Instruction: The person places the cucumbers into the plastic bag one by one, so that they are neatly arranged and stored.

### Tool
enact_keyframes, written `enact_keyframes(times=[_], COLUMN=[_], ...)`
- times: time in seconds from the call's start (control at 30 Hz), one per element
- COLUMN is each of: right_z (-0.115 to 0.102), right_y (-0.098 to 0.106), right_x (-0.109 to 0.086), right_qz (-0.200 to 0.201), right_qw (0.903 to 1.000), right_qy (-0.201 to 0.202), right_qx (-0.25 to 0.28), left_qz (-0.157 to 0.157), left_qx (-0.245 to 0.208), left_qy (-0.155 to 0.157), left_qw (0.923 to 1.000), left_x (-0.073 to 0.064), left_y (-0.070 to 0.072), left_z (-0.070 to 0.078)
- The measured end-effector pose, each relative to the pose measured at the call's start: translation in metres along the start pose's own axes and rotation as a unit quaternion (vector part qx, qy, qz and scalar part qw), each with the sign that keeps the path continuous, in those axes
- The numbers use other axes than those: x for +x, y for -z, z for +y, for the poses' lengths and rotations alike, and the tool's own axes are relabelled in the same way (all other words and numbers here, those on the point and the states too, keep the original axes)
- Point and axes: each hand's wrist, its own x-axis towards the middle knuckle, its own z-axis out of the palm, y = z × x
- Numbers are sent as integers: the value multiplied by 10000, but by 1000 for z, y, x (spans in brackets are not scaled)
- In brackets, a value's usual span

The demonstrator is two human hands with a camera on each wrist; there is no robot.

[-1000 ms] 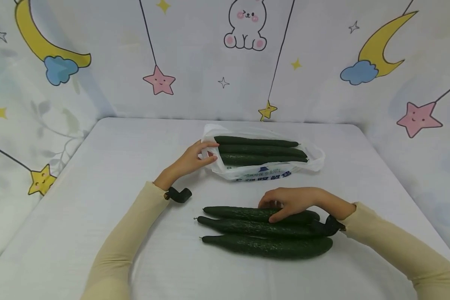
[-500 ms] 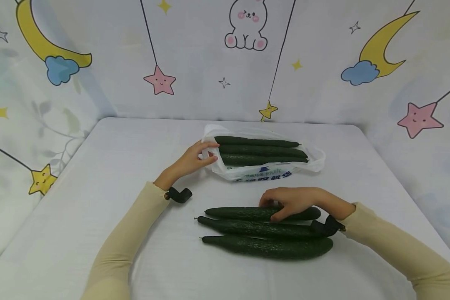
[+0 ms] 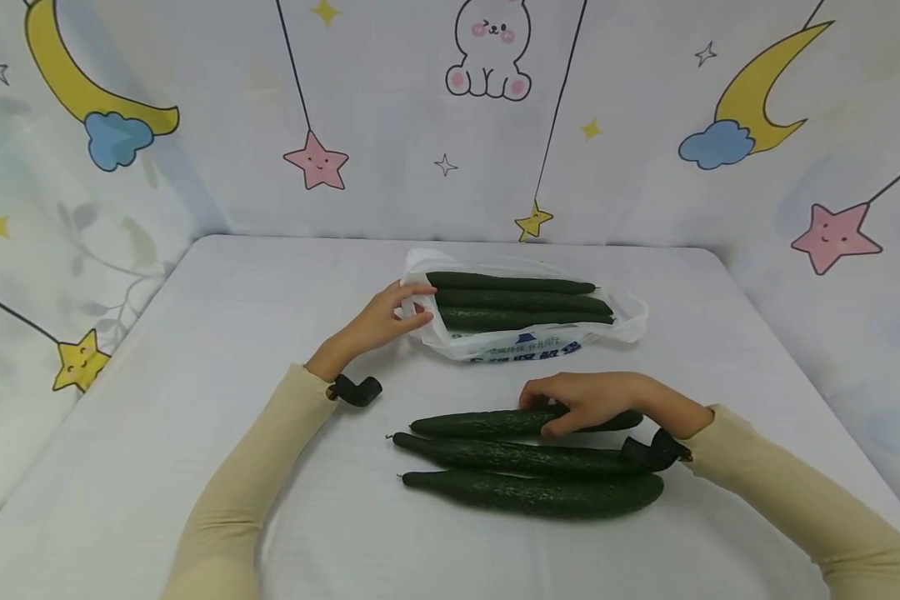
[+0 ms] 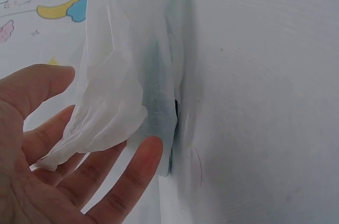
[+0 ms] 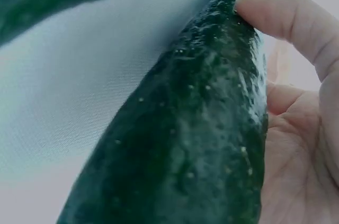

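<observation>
My right hand (image 3: 588,402) grips the farthest of three loose cucumbers (image 3: 472,425), thumb on the near side and fingers curled over the far side. In the right wrist view the thumb presses on the bumpy cucumber (image 5: 196,107). The two other cucumbers (image 3: 510,456) lie side by side just nearer. My left hand (image 3: 382,318) is at the left mouth of a white plastic bag (image 3: 457,343), its fingers spread and touching the edge. In the left wrist view the thin bag (image 4: 114,86) drapes across the fingers, thumb apart from it.
Three more cucumbers (image 3: 525,300) lie inside the bag, on the far part of the white-covered table (image 3: 270,275). Behind rises a cloth backdrop printed with moons and stars. A black camera mount (image 3: 652,454) on the right wrist overlaps the middle cucumber.
The farthest loose cucumber has shifted slightly right and away from the middle one, its right end raised a little in my right hand. My left hand and the bag stay put.
</observation>
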Motion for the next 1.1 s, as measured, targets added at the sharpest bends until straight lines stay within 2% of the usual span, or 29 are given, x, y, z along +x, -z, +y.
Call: enact_keyframes(times=[0.5,1.1], right_z=[5,14], right_y=[1,9], right_x=[-3,-8], right_qz=[447,964], right_qw=[9985,9947], right_qy=[-273,-240], right_qx=[-151,-259], left_qz=[-7,-19], left_qx=[-27,-82], left_qy=[62,84], left_qw=[10000,9999], left_x=[0,1], left_y=[0,1], left_z=[-1,0])
